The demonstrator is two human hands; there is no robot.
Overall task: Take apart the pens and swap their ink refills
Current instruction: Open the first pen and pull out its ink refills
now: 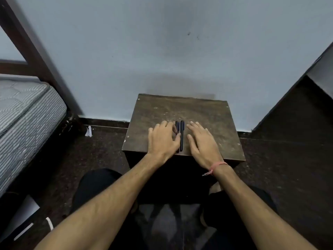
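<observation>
While both pens lie whole, the task looks barely begun.
Two dark pens (182, 135) lie side by side near the table's (212, 120) front edge, between the hands: left hand (163, 139) touching the nearer pen, fingers loosely bent, right hand (201, 141) flat, fingers straight. Next comes lifting one and pulling it apart. A mattress (27, 112) sits left; nothing blocks.

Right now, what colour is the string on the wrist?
Pinkish red; the string on the right wrist shows best in the head view.
</observation>
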